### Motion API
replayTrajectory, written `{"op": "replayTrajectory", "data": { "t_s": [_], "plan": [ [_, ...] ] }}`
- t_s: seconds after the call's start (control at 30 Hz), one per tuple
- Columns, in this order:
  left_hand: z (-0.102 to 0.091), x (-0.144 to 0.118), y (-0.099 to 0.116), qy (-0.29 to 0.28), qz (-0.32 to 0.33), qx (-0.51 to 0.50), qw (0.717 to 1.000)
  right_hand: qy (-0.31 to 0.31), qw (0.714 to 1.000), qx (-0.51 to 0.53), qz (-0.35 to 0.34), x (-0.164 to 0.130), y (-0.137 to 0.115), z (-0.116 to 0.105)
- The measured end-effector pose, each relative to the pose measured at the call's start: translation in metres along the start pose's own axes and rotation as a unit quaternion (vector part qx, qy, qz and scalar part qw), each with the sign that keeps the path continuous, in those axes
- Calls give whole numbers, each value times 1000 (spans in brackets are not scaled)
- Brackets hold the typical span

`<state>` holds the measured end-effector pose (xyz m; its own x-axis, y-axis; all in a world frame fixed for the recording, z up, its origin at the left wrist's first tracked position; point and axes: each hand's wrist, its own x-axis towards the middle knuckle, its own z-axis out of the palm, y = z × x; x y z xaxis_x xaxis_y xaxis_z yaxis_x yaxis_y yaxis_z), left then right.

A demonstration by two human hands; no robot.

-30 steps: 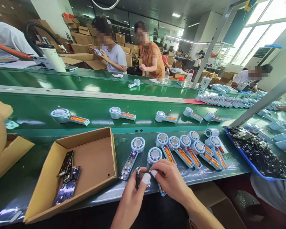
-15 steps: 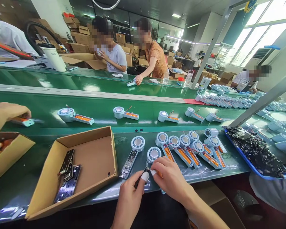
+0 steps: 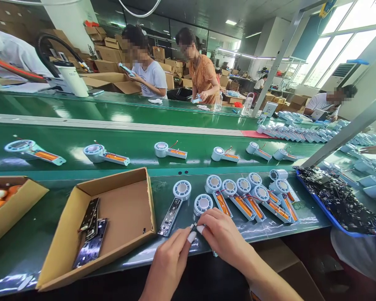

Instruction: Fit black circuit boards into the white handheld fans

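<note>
Brown cardboard forms the open box point(image 3: 31, 194) at our far left, smooth orange and white pieces heaped inside; beyond it, pale blue units point(image 3: 20, 146), each with a round slotted head, an orange-lined handle and thin wires, are spaced along the glossy green belt point(image 3: 131, 142). Farther back we see a white cup point(image 3: 72, 79) with a dark lid, its print too small to read. Next comes a shallow cardboard tray point(image 3: 122, 213), where flat black circuit boards point(image 3: 90, 242) overlap. Across the belt, a person in a white shirt point(image 3: 153, 77) holds a pale blue piece. On the shiny table point(image 3: 164, 184), just right of the tray, one unit's handle carries an exposed circuit board point(image 3: 169, 216). Our left hand point(image 3: 172, 253), thumb tip sheathed in white, has its fingers pinched on a small dark piece point(image 3: 193, 227), mostly hidden, in front of a round-headed unit point(image 3: 203, 204). Our right hand point(image 3: 221, 228) meets it there, fingers drawn together; we cannot tell whether they grip anything. Rightward, more orange-lined units point(image 3: 242, 186) crowd together. Behind them a white sign point(image 3: 269, 108) bears writing we cannot read, a blue tray point(image 3: 320, 205) is heaped with thin black boards, and a slanting metal post point(image 3: 347, 127) blocks part of the piled units.
</note>
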<state>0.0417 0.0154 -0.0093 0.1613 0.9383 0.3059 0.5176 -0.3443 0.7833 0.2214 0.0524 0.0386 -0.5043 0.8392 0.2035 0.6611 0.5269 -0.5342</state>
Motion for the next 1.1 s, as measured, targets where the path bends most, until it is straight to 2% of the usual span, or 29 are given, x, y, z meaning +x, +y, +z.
{"op": "replayTrajectory", "data": {
  "t_s": [0.1,0.3,0.5,0.63,0.73,0.8,0.9,0.93,1.0,1.1],
  "plan": [
    [-3,5,0,-13,-21,-25,999,1,998,55,17,1,8,-2],
    [-1,8,6,-12,-68,-64,996,-3,993,112,-32,-1,17,-5],
    [-5,12,11,-38,-54,-75,995,4,989,146,-17,0,19,-4],
    [-7,13,6,-39,-42,-78,995,10,993,120,-17,2,17,-1],
    [-10,12,5,-45,-65,-90,993,11,991,128,-26,-1,16,-4],
    [-10,11,7,-55,-103,-97,988,41,986,164,0,-8,16,-11],
    [-9,7,10,-58,-177,-92,978,150,969,165,102,-23,18,-21],
    [-8,5,11,-58,-197,-91,974,162,966,149,133,-27,19,-22],
    [-6,2,10,-57,-226,-93,968,131,971,119,164,-35,21,-23],
    [-3,-1,6,-55,-245,-111,962,76,984,101,127,-35,23,-19]
  ]
}}
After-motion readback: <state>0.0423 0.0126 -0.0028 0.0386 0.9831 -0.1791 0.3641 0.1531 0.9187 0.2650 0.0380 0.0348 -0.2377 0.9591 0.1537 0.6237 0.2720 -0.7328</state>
